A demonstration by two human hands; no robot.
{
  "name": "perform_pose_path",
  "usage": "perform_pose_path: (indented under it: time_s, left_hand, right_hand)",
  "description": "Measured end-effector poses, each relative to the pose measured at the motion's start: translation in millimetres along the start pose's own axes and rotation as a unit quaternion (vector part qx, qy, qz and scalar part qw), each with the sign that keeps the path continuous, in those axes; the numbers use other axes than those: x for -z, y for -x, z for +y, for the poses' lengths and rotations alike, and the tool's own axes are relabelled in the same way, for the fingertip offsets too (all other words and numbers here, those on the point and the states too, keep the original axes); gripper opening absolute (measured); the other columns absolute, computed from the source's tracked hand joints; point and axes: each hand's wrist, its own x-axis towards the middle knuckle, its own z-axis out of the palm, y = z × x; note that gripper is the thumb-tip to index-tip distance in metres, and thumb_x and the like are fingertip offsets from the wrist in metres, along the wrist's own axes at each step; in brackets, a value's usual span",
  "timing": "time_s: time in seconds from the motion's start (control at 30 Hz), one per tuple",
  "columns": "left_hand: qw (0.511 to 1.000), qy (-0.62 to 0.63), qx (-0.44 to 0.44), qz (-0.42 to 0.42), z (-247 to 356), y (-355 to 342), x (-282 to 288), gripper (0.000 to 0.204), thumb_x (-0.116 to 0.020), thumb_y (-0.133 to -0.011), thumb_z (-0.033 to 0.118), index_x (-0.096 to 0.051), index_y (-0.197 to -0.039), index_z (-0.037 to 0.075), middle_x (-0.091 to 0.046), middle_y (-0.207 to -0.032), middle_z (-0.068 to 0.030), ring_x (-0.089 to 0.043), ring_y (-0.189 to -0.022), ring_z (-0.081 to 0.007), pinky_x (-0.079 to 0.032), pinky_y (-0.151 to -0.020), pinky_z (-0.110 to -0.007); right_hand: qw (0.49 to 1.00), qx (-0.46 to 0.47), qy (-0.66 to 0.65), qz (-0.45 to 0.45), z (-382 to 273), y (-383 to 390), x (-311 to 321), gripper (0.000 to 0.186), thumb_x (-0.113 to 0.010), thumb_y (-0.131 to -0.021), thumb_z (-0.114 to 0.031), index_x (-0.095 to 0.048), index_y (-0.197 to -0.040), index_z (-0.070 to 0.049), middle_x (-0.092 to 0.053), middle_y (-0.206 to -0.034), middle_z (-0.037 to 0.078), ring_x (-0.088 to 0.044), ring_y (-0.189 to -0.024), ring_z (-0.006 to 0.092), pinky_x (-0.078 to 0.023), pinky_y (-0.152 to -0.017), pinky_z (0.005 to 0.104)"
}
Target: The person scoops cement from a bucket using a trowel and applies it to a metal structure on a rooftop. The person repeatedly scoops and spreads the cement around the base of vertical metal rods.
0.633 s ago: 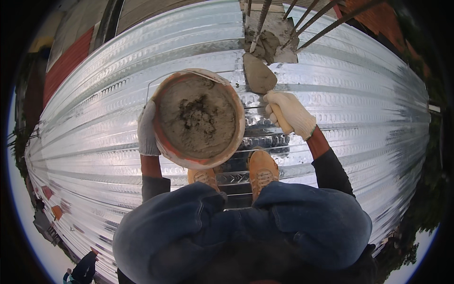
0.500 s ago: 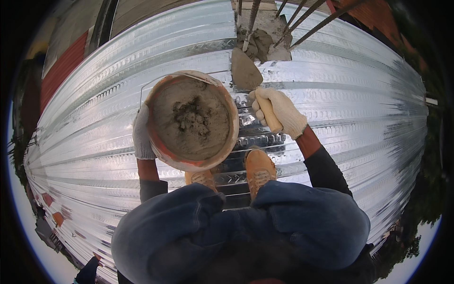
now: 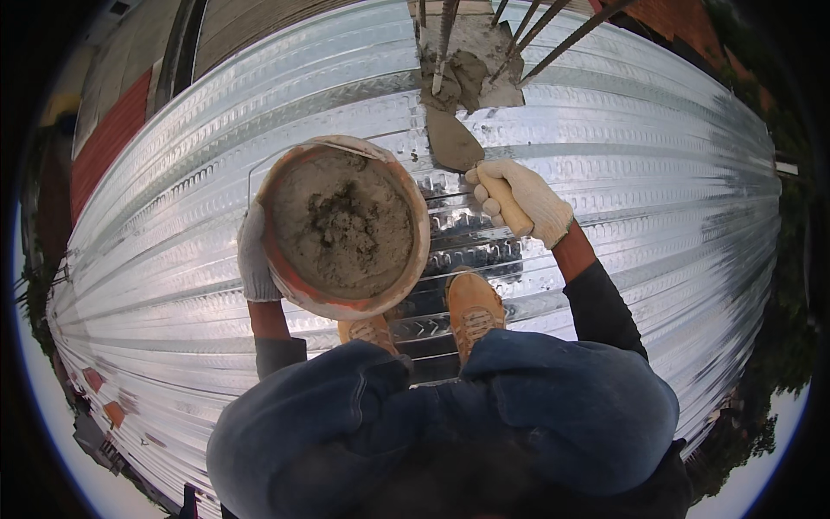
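My left hand (image 3: 257,259), in a white knit glove, grips the left side of a round orange bucket (image 3: 413,242) filled with grey wet mortar (image 3: 337,233); its wire handle rests up along the rim. My right hand (image 3: 519,199), gloved too, is closed round the wooden handle of a trowel (image 3: 454,138). The blade is coated in mortar and lies just below a rough concrete patch (image 3: 467,82) in the sheeting, where several steel rebars (image 3: 571,43) stand up.
I crouch on shiny ribbed metal decking (image 3: 657,190), my tan boots (image 3: 474,307) beneath me between bucket and knees. Weathered roofs and a red sheet (image 3: 112,138) lie beyond the far edge. Dark trees (image 3: 782,329) and sky show past the right edge.
The bucket, held in my left hand, has shifted a little left and down in view. The trowel blade has moved slightly left and tilted. The rebars also appear further left.
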Motion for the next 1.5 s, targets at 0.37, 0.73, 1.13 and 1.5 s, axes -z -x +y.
perform_pose_path:
  time_s: [0.37,0.73,1.13,1.5]
  left_hand:
    - [1.000,-0.001,-0.001,-0.001,1,-1,1,0.057,-0.069,-0.113,0.040,-0.066,-0.150,-0.002,-0.072,-0.141,-0.0131,-0.070,-0.125,-0.0251,-0.057,-0.110,-0.040]
    - [1.000,-0.006,-0.003,0.007,-1,-2,5,0.056,-0.069,-0.113,0.041,-0.067,-0.149,-0.001,-0.073,-0.139,-0.0122,-0.070,-0.123,-0.0234,-0.058,-0.108,-0.039]
    - [1.000,-0.002,-0.003,-0.005,-5,-5,11,0.058,-0.067,-0.114,0.040,-0.063,-0.153,-0.004,-0.070,-0.145,-0.0143,-0.068,-0.130,-0.0253,-0.056,-0.112,-0.040]
    - [1.000,-0.023,-0.017,0.013,-5,-1,1,0.055,-0.066,-0.115,0.038,-0.064,-0.152,-0.002,-0.071,-0.143,-0.0129,-0.067,-0.127,-0.0235,-0.056,-0.112,-0.039]
  right_hand:
    - [0.973,0.046,-0.219,-0.060,13,11,10,0.034,-0.055,-0.109,-0.029,-0.063,-0.126,-0.001,-0.066,-0.095,0.005,-0.064,-0.071,0.0123,-0.058,-0.057,0.0266]
    - [0.952,0.125,0.253,0.118,-22,-22,-8,0.037,-0.053,-0.109,-0.037,-0.064,-0.111,-0.002,-0.065,-0.086,0.008,-0.063,-0.063,0.0162,-0.054,-0.056,0.0341]
    - [0.774,0.237,0.516,0.280,8,-54,-4,0.047,-0.052,-0.110,-0.040,-0.067,-0.122,0.004,-0.076,-0.105,0.031,-0.075,-0.100,0.0489,-0.058,-0.090,0.0568]
    - [0.801,0.196,0.507,0.251,-7,-45,1,0.047,-0.054,-0.108,-0.037,-0.067,-0.127,0.004,-0.076,-0.117,0.032,-0.072,-0.116,0.0517,-0.055,-0.102,0.0572]
